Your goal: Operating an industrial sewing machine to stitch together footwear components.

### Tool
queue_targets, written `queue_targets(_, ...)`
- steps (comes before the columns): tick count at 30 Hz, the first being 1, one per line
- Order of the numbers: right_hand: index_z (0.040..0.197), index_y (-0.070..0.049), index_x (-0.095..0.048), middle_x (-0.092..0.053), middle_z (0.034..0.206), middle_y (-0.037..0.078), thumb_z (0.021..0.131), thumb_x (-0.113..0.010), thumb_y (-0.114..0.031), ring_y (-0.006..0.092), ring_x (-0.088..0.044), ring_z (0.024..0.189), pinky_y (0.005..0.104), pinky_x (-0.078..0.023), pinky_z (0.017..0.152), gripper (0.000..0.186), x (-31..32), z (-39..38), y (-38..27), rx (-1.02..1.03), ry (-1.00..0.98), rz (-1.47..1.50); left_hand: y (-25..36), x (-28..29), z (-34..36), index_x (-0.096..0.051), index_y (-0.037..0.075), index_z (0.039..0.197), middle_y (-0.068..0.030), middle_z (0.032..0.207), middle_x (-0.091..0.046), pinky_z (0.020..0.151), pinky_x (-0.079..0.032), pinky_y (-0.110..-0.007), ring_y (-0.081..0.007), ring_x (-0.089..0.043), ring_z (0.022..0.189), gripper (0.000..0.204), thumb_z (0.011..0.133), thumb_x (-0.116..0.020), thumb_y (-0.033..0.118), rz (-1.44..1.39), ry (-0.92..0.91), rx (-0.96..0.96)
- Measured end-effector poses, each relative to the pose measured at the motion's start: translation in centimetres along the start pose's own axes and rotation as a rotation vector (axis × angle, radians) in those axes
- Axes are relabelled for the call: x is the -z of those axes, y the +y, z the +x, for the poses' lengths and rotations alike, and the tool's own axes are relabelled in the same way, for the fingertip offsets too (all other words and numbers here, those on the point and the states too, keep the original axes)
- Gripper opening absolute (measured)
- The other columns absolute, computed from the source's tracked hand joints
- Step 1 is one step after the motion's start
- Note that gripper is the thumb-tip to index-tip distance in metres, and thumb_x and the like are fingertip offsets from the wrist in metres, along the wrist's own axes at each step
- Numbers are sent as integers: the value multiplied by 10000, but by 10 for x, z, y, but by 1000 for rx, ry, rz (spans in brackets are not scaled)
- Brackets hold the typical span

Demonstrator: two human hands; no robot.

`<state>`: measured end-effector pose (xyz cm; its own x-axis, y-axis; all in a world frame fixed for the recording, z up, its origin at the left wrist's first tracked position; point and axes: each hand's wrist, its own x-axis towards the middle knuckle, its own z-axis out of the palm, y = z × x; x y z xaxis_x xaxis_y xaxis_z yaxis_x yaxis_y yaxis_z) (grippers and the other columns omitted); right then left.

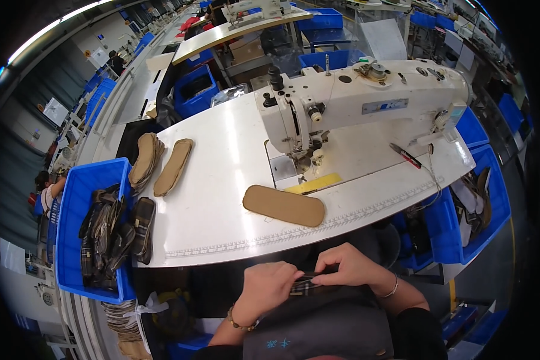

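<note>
Low over my lap, in front of the table edge, my left hand (269, 289) and my right hand (345, 265) are close together. Both pinch a dark plaid fabric piece (304, 290), mostly covered by my fingers and set against my dark apron (336, 324). Beyond them on the white sewing table lies a tan insole-shaped piece (284, 206), flat and apart from my hands. It rests just in front of the sewing machine's (366, 105) needle area. Farther left are a stack of tan insole-shaped pieces (145, 161) and a smaller tan pile (173, 168).
A blue bin (66, 240) of plaid pieces stands at the table's left end, with a plaid bundle (143, 231) beside it. Red-handled snips (405, 155) lie right of the needle. Another blue bin (498, 210) stands at right. A person (48, 192) works far left.
</note>
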<state>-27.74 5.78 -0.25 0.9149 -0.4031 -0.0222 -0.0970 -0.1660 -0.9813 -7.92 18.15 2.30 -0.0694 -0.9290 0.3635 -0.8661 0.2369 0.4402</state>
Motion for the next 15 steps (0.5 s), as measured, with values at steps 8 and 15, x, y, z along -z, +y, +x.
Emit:
queue_targets(8,874,-8,-713,-639,695,-1,843,-794,-200,37,-525,637,225,-411,579,210,20,-11,14,-22,-168,232,-14,8,-12,-668,46,827,-100,701,-635,568,-496,-340,-286,-631,611,130,864,-707,164,-251,-10,206)
queue_targets(15,932,-22,-715,-631,727,-24,882,-758,-216,24,-501,672,211,-391,599,205,3,-5,23,-78,-81,354,7,-13,-4,-676,10,974,-56,765,-624,597,-466,-257,-124,-572,644,281,810,-817,189,-567,-379,324)
